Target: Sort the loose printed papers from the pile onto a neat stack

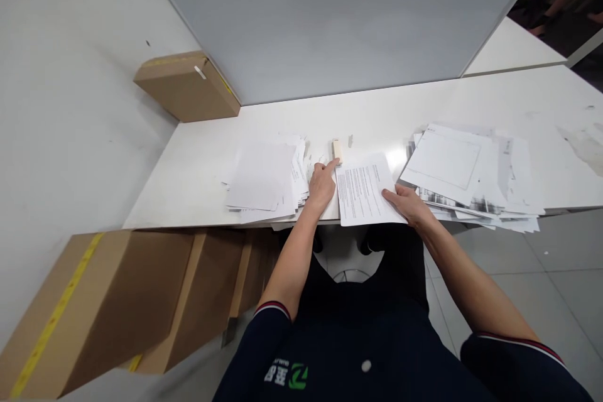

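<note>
A small beige stapler-like block (336, 149) lies on the desk at the top left corner of a printed sheet (362, 191). The index finger of my left hand (321, 186) stretches out to its near end and touches it, while the other fingers are curled. My right hand (407, 202) pinches the sheet's right edge between thumb and fingers. The sheet lies with its lower edge past the desk's front edge; I cannot tell whether it is one sheet or several together. Left of my left hand is a loose stack of white papers (262, 176), the top one blank.
A messy paper pile (445, 160) sits on the right of the white desk (207, 151). A cardboard box (188, 88) stands in the back left corner. A grey panel (330, 19) rises behind. Larger cardboard boxes (94, 301) fill the floor at the lower left.
</note>
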Motion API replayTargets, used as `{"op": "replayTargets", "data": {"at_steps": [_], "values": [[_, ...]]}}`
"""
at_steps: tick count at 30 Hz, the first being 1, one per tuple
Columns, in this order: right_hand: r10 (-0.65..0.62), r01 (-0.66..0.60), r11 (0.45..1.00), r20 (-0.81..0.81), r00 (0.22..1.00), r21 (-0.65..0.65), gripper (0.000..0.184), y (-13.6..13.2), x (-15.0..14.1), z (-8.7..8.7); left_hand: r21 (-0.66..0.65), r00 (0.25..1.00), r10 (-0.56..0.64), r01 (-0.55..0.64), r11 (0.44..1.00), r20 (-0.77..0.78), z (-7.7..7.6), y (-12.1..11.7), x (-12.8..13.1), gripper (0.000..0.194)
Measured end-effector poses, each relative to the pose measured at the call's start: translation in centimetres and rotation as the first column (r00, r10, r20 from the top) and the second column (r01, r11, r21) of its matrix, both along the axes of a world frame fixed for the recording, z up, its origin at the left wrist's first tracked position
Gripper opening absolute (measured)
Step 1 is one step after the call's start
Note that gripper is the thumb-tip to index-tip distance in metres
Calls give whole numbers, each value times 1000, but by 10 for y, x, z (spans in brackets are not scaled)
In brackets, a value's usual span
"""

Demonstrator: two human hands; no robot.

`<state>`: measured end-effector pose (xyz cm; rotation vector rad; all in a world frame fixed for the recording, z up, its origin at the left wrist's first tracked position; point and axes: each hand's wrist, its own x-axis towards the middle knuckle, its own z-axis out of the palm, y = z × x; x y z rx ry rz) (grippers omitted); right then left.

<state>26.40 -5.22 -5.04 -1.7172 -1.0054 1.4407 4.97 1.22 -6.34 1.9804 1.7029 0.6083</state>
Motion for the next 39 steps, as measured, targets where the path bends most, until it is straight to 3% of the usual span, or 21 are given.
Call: {"op": "replayTargets", "data": {"at_steps": [3, 6, 10, 12, 14, 16, 19, 21, 24, 25, 27, 31, 35, 37, 39], "values": [[7, -7, 1000, 24, 1000, 3, 23, -2, -4, 7, -1, 1000, 2, -2, 1000, -11, -1, 0, 1, 52], [39, -48, 997, 145, 989, 56, 24, -10, -5, 18, 26, 1000, -12, 12, 1000, 16, 4, -7, 3, 51], [-8, -45, 987, 331, 944, 152, 29, -27, 8, 40, 236, 994, -86, 68, 970, 70, 16, -31, -10, 46], [-141, 72, 979, 375, 916, 191, 31, -34, 24, 55, 355, 998, 3, -26, 935, 63, 21, -44, -31, 39], [-303, 215, 947, 434, 848, 240, 30, -38, 45, 70, 429, 978, 205, -200, 881, 36, 24, -54, -60, 33], [-406, 305, 912, 497, 767, 274, 26, -38, 70, 80, 415, 934, 356, -314, 854, -27, 25, -60, -90, 34], [-426, 367, 904, 556, 714, 220, 30, -34, 103, 85, 307, 861, 479, -417, 856, -167, 25, -62, -122, 47], [-426, 383, 899, 634, 646, 214, 40, -33, 118, 83, 219, 845, 482, -437, 872, -233, 24, -63, -132, 53], [-513, 325, 856, 732, 448, 401, 55, -39, 123, 79, 152, 854, 449, -423, 893, -264, 23, -63, -136, 52], [-543, 279, 840, 730, 415, 466, 57, -42, 120, 78, 151, 857, 441, -415, 897, -267, 22, -63, -137, 51], [-547, 183, 830, 704, 453, 528, 57, -47, 107, 76, 176, 862, 427, -392, 903, -274, 21, -63, -139, 45], [-433, 49, 861, 679, 592, 506, 53, -45, 59, 70, 236, 874, 339, -268, 934, -348, 22, -62, -140, 30], [-170, -169, 881, 629, 758, 441, 47, -38, -3, 54, 324, 876, 345, -237, 916, -337, 36, -64, -132, 33], [7, -239, 883, 497, 868, 404, 44, -35, -33, 47, 390, 893, 345, -219, 895, -290, 44, -71, -119, 33], [176, -238, 909, 201, 964, 342, 45, -31, -60, 40, 415, 921, 252, -113, 903, -297, 50, -82, -100, 32]]}}
